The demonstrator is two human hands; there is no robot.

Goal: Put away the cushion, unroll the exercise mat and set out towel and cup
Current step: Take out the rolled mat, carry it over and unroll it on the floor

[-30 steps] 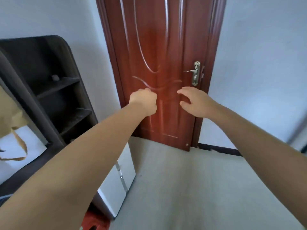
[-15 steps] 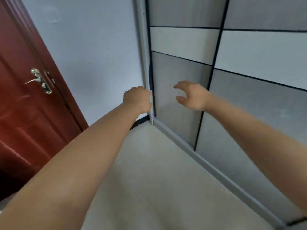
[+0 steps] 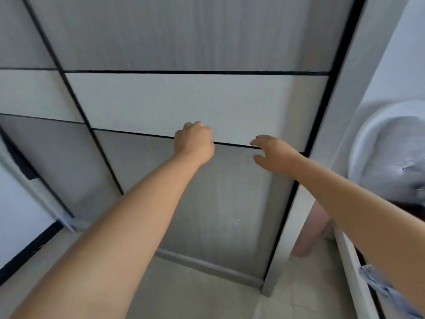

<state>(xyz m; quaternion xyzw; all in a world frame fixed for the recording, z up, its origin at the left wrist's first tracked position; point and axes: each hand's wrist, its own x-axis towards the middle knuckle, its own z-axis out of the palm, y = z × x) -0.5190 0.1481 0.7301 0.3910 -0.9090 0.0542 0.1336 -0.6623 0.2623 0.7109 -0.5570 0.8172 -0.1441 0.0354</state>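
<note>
Both my arms reach forward in front of a grey panelled wardrobe door (image 3: 188, 100). My left hand (image 3: 194, 142) is curled into a fist and holds nothing. My right hand (image 3: 273, 154) is held out with fingers spread and relaxed, also empty. Neither hand clearly touches the door. A pink upright roll (image 3: 308, 229), possibly the rolled mat, stands on the floor past the wardrobe's right end, partly hidden by my right forearm. No cushion, towel or cup can be made out for certain.
A white rounded object (image 3: 388, 143) sits at the right edge, blurred. Below it runs a white furniture edge (image 3: 351, 261) with a pale blue cloth (image 3: 379, 286) hanging on it. The wardrobe's bottom rail (image 3: 207, 265) meets the light floor (image 3: 195, 300).
My view has swung right, from the red door past the wall corner to the wardrobe's right end. Both hands keep the same pose ahead of me.
</note>
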